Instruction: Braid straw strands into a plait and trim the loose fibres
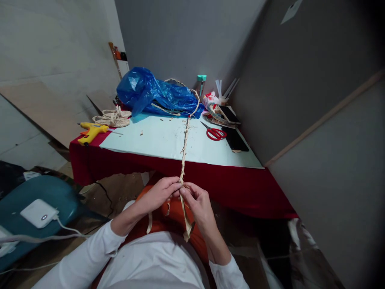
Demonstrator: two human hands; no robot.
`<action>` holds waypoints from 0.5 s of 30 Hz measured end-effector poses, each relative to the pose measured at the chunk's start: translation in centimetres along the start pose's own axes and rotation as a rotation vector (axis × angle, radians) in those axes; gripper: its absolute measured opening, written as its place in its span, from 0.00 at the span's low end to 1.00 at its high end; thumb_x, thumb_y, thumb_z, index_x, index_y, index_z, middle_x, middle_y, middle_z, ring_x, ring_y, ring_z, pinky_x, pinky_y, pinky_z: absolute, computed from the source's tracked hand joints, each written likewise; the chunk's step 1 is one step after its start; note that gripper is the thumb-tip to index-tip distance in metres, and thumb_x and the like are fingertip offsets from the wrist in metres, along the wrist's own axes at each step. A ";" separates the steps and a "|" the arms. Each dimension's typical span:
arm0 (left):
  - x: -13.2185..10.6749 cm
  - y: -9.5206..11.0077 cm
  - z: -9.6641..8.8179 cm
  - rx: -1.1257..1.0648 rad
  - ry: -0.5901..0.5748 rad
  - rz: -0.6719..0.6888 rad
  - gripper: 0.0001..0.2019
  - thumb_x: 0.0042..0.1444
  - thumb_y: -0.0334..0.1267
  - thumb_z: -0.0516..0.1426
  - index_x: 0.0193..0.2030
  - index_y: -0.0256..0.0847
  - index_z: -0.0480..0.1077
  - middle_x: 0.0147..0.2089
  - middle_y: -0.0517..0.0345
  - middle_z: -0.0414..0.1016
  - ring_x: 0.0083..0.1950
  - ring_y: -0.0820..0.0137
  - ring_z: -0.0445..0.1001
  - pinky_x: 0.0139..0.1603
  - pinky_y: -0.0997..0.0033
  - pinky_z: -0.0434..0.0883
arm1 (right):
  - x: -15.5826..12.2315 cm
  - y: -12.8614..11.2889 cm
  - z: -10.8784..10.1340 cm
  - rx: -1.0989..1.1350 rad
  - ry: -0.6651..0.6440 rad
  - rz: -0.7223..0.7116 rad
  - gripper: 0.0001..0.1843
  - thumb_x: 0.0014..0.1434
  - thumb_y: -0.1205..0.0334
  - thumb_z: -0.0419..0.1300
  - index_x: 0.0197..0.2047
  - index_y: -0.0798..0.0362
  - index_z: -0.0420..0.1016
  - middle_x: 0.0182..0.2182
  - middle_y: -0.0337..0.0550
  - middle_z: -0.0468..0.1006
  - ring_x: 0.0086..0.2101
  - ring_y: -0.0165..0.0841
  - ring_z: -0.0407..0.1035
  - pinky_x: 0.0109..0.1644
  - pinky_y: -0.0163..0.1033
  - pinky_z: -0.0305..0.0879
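"While I watch from afar, what's the setting?"
"A red-draped table (240,186) bears a pale sheet (150,140), with grey walls (192,36) around; the braided cord (185,140) crosses the table's front edge."
"And the hands?"
"I see the left hand (162,192) and right hand (197,198) meeting before that edge, both pinching the cord, forearms angled inward."

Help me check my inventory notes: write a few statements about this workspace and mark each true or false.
1. The left hand and right hand both touch the braid. True.
2. The scissors lie on the pale sheet. True.
3. The scissors' handles are green. False: they are red.
4. A yellow glue gun lies left of the scissors. True.
5. The braid is coiled up. False: it stretches from the hands across the sheet.
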State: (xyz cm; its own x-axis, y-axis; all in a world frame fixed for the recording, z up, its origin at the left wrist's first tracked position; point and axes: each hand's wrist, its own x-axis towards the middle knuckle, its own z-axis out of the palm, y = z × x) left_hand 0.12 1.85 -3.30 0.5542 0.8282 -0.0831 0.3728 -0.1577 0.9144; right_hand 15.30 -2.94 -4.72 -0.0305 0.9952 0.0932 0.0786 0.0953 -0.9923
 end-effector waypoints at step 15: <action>-1.9 0.3 2.5 -0.321 0.305 -0.088 0.13 0.64 0.44 0.59 0.46 0.36 0.74 0.43 0.55 0.77 0.39 0.67 0.76 0.39 0.65 0.76 | -2.6 -0.8 0.6 -0.868 0.079 -0.227 0.14 0.66 0.66 0.47 0.37 0.55 0.73 0.24 0.45 0.78 0.21 0.32 0.67 0.28 0.38 0.42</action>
State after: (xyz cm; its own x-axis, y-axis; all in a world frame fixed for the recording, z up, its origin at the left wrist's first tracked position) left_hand 1.07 -1.11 -3.91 0.2685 0.9591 -0.0893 0.1326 0.0550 0.9896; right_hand 14.68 -5.65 -4.21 -0.0711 0.9458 0.3168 0.8051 0.2419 -0.5416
